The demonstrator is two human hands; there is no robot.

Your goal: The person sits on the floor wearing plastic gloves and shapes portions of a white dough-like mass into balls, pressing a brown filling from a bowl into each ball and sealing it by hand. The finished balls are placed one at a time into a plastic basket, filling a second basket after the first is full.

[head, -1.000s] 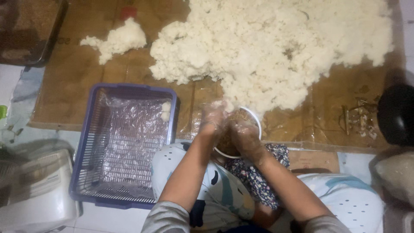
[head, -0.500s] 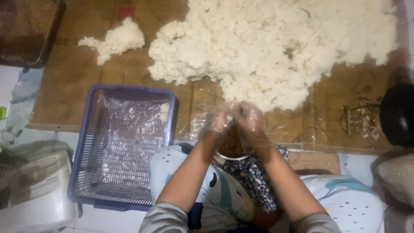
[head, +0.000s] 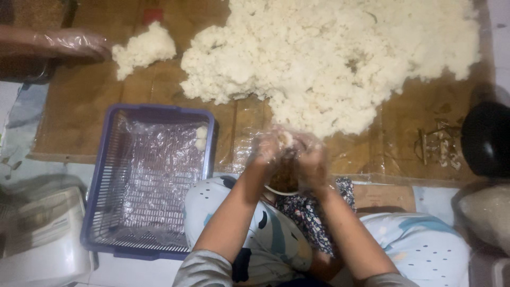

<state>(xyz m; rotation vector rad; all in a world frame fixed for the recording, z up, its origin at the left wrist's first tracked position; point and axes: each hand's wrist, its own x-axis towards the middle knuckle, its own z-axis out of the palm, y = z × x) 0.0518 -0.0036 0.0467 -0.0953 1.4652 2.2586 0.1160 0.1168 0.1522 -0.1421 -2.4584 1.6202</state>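
— Rice lump [head: 286,139]: where is it seen from the head view?

— It is pressed between the left hand [head: 265,150] and the right hand [head: 311,158], both gloved in clear plastic and closed around it, above a white bowl [head: 276,188] on the lap.

— Why is it held so?

— It seems to be cupped for shaping, just short of the big rice heap [head: 329,58] spread on brown paper [head: 79,106]. A purple basket [head: 151,180] is set close at the left. Another person's gloved hand [head: 71,43] is seen by a small pile [head: 143,48].

Gloved left hand [head: 267,149] and right hand [head: 309,157] press a rice lump [head: 286,139] together at the rice heap's [head: 329,58] near edge, beside purple basket [head: 151,186].
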